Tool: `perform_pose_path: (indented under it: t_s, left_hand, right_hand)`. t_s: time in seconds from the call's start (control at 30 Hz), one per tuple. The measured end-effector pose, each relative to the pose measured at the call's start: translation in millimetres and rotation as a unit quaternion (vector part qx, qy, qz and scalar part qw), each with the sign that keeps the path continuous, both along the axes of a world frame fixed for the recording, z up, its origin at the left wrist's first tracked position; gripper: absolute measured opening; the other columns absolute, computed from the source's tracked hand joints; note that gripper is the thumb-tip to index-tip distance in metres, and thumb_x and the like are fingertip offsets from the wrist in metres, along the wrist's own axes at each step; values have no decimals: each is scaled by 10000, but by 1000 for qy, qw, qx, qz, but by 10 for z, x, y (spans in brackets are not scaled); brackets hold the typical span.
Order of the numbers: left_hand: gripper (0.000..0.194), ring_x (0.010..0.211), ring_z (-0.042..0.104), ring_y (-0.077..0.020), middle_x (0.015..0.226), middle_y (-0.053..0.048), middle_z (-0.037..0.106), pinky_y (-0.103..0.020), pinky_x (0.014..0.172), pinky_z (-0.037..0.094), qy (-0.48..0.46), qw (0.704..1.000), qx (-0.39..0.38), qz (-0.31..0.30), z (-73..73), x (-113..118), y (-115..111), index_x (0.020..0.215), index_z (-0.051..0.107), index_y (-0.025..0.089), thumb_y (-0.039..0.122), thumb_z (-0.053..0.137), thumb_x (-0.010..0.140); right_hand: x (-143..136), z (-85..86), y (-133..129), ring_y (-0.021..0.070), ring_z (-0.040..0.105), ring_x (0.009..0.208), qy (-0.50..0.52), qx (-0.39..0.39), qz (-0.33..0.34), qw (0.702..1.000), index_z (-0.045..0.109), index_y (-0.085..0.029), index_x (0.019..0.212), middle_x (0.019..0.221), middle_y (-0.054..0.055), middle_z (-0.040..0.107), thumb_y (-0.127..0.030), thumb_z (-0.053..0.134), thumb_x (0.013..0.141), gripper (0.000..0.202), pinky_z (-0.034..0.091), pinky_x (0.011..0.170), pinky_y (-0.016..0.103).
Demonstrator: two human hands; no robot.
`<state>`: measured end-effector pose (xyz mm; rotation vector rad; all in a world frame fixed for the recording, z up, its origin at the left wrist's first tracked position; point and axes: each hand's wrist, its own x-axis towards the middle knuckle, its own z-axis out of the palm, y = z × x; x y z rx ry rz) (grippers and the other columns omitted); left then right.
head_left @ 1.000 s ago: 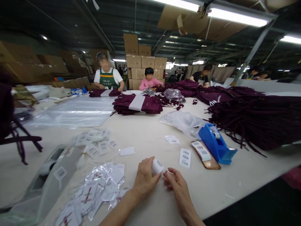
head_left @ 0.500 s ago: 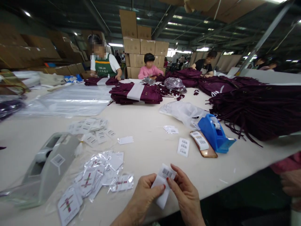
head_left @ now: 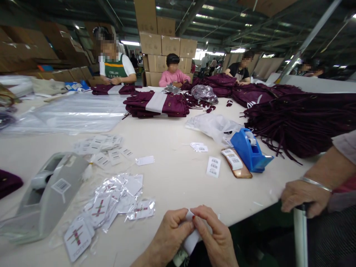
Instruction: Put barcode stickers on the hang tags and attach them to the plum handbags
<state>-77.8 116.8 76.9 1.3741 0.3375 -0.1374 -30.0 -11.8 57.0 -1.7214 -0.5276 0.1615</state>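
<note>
Table (head_left: 164,139), pale and broad, lies under a dim roof (head_left: 219,24) with cartons (head_left: 170,45) stacked beyond, its near edge slanting away to the right, where a co-worker's hand (head_left: 303,196) rests on a rod (head_left: 300,235) just past it. Left hand (head_left: 172,233) and right hand (head_left: 213,233), both narrowed, pinch white paper (head_left: 191,241) between them at that edge; from there, pale surface runs forward between tags (head_left: 99,209) on the left and the blue dispenser (head_left: 241,144) on the right to a maroon bundle (head_left: 176,105).

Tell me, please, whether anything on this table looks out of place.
Perhaps one thing: a barcode label strip lies on what looks like a phone beside the blue tape dispenser, a slightly odd resting place. I see no obvious spill.
</note>
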Motion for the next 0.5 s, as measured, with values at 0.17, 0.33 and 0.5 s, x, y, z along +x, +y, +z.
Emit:
perform_pose_path:
  t_s: [0.17, 0.33, 0.5]
  left_hand:
    - [277, 564, 333, -101, 564, 34, 385, -211, 511, 272, -23, 998, 52, -11, -47, -13, 4, 595, 491, 148, 398, 555, 695]
    - [250, 555, 324, -101, 558, 39, 367, -214, 507, 269, -20, 995, 95, -31, -51, -17, -15, 574, 438, 167, 370, 506, 703]
    - [234, 530, 320, -97, 540, 48, 334, -211, 485, 257, -17, 992, 116, -40, -9, -27, -10, 540, 384, 185, 331, 493, 688]
  right_hand:
    - [-29, 12, 3, 198, 579, 826, 16, 0, -5, 1000, 694, -252, 816, 811, 29, 660, -357, 530, 816, 195, 383, 916, 340]
    - [-63, 5, 21, 180, 559, 763, 39, -11, -32, 999, 657, -227, 710, 747, 24, 625, -414, 509, 821, 263, 413, 841, 294]
    - [-59, -18, 5, 182, 570, 723, 142, 7, -53, 988, 643, -195, 689, 729, 38, 630, -508, 525, 785, 348, 459, 688, 255]
